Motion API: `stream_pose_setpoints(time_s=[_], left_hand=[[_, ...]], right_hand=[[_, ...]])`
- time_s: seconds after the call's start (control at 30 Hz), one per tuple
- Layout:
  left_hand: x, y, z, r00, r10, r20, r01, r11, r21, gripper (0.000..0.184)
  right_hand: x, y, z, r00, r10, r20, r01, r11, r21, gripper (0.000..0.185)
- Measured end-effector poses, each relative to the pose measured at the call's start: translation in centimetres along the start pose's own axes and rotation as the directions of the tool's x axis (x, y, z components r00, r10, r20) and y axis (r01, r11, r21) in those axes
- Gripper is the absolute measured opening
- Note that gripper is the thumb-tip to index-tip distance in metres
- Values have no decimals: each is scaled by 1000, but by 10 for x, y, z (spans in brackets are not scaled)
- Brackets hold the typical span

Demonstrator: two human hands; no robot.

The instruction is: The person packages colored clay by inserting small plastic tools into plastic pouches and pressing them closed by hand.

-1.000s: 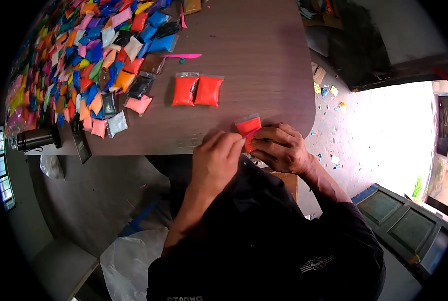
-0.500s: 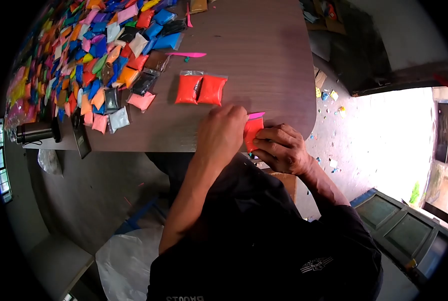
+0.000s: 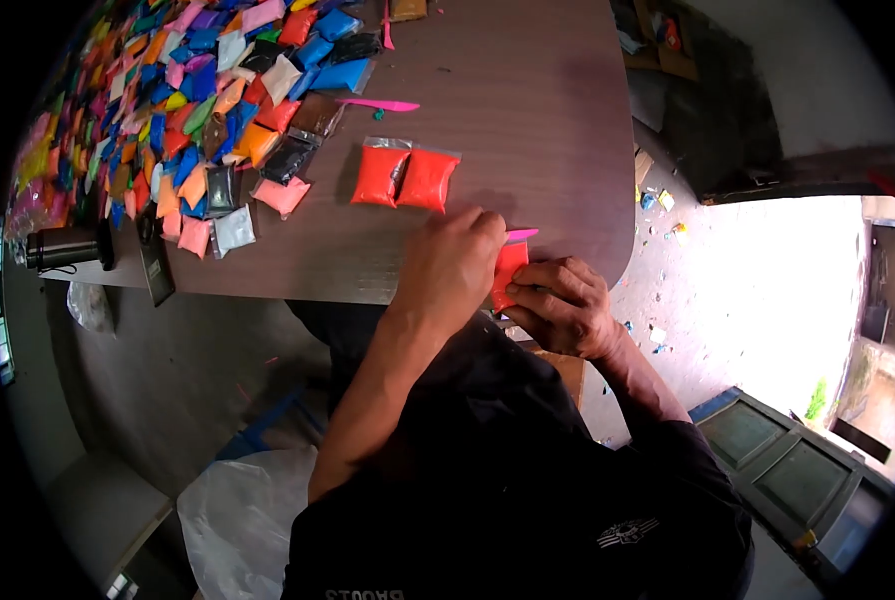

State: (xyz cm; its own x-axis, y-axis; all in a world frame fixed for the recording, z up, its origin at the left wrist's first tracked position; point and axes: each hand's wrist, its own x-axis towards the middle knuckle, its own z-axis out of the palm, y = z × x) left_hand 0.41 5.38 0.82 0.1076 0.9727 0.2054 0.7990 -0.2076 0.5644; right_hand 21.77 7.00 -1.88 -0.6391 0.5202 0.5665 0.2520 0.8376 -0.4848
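Note:
A small red packet (image 3: pixel 508 272) is pinched at the table's front edge by my right hand (image 3: pixel 565 305), its fingers closed on the packet's right side. My left hand (image 3: pixel 449 262) is closed round a pink plastic knife (image 3: pixel 521 235), whose blade lies across the packet's top end. Two filled red packets, a left one (image 3: pixel 379 174) and a right one (image 3: pixel 428 178), lie side by side on the table beyond my left hand.
Many colourful packets (image 3: pixel 232 110) cover the table's left part. Another pink knife (image 3: pixel 382 105) lies beside them, near a small green bit. A dark flask (image 3: pixel 67 248) and a dark flat object (image 3: pixel 156 272) are at the front left. A clear plastic bag (image 3: pixel 242 515) hangs below.
My left hand has moved from the packet's middle up to its top end, and the pink knife now lies across that end. My right hand still holds the packet. The view has shifted slightly.

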Motion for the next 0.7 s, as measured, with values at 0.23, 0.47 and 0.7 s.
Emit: stream_pose_setpoints(time_s=[0.23,0.47,0.7], left_hand=[[-21,13,-13,999,-43,6,44,996,-76,5],[-20,-4,-5,991,-102,-91,96,992,-77,8],[-52,2,-15,960,-241,-143,186,930,-318,9]], right_hand=[[-3,-2,2,1000,7,-2,-7,1000,-3,35],[6,-5,0,1000,3,-14,-3,1000,-29,36],[10,-7,-2,998,55,23,-55,998,11,32]])
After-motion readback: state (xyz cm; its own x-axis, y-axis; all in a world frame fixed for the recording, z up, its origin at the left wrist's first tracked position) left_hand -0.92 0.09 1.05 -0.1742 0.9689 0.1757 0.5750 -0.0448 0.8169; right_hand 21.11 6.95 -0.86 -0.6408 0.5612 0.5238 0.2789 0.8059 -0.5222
